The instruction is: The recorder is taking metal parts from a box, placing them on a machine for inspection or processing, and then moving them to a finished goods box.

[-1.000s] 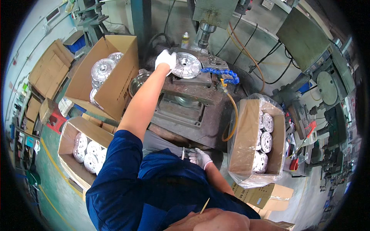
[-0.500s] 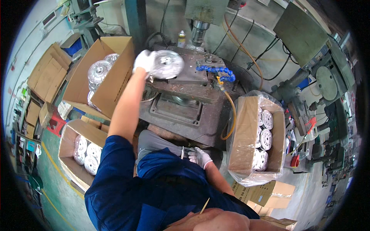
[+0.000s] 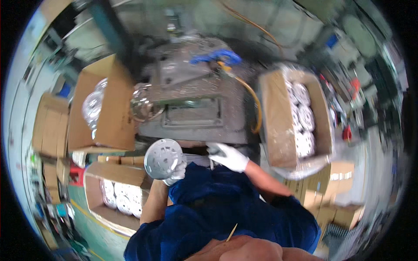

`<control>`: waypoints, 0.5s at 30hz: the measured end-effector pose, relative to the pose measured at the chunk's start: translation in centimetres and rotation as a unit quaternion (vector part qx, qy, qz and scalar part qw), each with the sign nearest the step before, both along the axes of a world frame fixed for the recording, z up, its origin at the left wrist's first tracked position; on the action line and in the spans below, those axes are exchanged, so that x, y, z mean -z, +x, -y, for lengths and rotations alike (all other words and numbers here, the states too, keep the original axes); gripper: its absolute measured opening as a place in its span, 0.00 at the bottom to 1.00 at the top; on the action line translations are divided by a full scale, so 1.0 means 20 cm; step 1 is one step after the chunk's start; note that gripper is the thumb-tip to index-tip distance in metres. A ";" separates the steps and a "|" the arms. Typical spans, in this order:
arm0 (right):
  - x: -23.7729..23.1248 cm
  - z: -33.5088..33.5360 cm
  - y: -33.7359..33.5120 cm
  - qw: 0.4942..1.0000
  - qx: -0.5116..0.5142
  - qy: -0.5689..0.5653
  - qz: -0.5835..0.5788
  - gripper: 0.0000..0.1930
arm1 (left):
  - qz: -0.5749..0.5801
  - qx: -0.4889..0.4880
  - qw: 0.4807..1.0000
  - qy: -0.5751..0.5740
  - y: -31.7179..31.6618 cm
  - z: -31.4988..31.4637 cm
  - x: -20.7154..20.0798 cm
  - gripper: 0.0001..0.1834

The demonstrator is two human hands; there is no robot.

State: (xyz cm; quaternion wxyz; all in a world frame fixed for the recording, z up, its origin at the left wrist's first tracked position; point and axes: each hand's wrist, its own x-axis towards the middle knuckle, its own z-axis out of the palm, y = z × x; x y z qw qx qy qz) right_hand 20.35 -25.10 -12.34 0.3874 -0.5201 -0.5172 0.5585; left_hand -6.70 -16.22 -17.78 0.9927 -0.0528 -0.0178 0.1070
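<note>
My left hand point(image 3: 177, 173), in a white glove, grips a round metal disc point(image 3: 163, 157) with cut-out slots by its lower right edge. The disc is tilted with its slotted face up, in front of my lap at the near left of the machine table point(image 3: 235, 130). My right hand point(image 3: 233, 158), gloved too, hovers over my lap to the right of the disc. Its fingers point left and look apart, though blurred; I make out nothing held in them. Shiny rounded metal point(image 3: 146, 104) shows at the table's left edge, too smeared to name.
A tall carton point(image 3: 119, 108) at left holds shiny metal wheels point(image 3: 92, 106). Slotted discs point(image 3: 124, 202) fill a lower carton point(image 3: 109, 217). At right, a plastic-lined carton point(image 3: 278, 130) holds more discs point(image 3: 306, 117). A blue segmented hose point(image 3: 215, 56) and yellow hose point(image 3: 254, 98) cross the table.
My left hand has brought the disc back from over the machine table toward my lap. The right hand has lifted from my thigh. The whole view has shifted and blurred.
</note>
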 end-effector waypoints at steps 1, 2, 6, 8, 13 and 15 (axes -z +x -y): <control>-0.13 -0.03 -0.01 1.000 0.000 0.012 0.028 0.29 | -0.006 0.045 0.999 -0.012 0.06 0.01 -0.09 0.19; -0.25 -0.07 -0.01 0.998 0.000 0.019 0.058 0.30 | -0.145 0.009 0.989 0.016 0.13 0.02 -0.21 0.20; -0.38 -0.10 0.05 0.990 -0.119 0.066 0.039 0.23 | -0.228 -0.037 0.966 -0.114 0.13 0.02 0.01 0.21; -0.44 -0.03 0.16 0.993 -0.088 0.040 0.065 0.22 | -0.088 0.135 0.987 -0.004 0.33 -0.02 -0.16 0.25; -0.59 0.43 0.78 0.947 0.212 0.062 0.235 0.22 | -0.485 0.029 0.741 0.464 0.40 -0.08 -0.29 0.34; -0.63 0.61 1.10 0.913 0.354 -0.040 0.199 0.17 | -0.472 0.014 0.769 0.431 0.30 -0.11 -0.25 0.32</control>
